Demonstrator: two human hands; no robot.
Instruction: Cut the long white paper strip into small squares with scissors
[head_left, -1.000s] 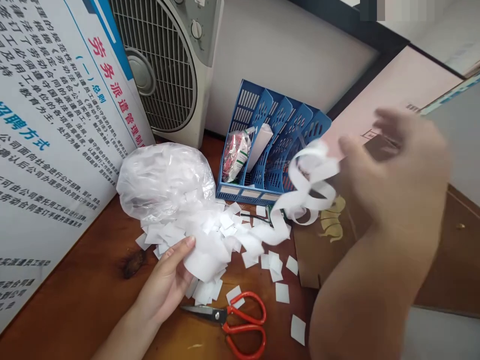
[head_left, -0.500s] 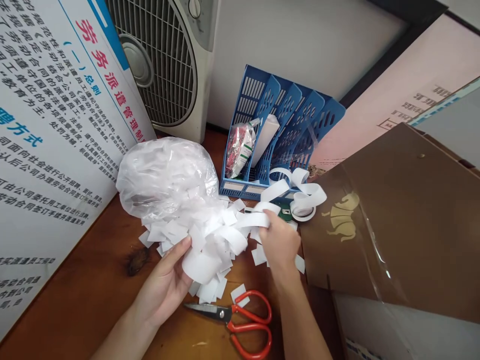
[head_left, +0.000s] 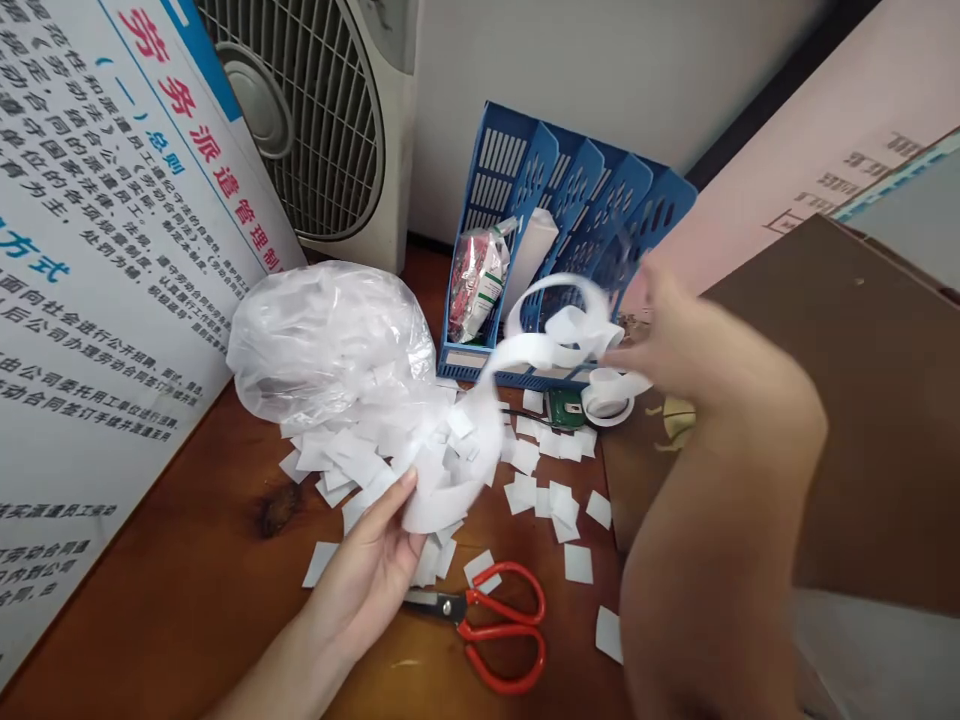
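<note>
My left hand (head_left: 371, 575) grips the near end of a long white paper strip (head_left: 517, 355) just above the wooden table (head_left: 187, 590). The strip loops up to my right hand (head_left: 675, 345), which is raised, blurred and pinching the strip's far part in front of the blue file rack (head_left: 592, 200). A clear plastic bag (head_left: 330, 340) stuffed with white paper pieces lies just left of the strip. Several small cut paper squares (head_left: 551, 500) lie scattered below it. Red-handled scissors (head_left: 487, 620) rest on the table under my left hand.
A fan (head_left: 322, 120) stands at the back left beside a large printed board (head_left: 97, 250). A brown cardboard box (head_left: 862, 400) fills the right side. A tape roll (head_left: 607, 398) and a small green object (head_left: 564, 408) sit in front of the rack.
My right hand has risen from the paper pile up and to the right, pulling the white strip into a loop. The left hand has shifted slightly, still on the strip's end.
</note>
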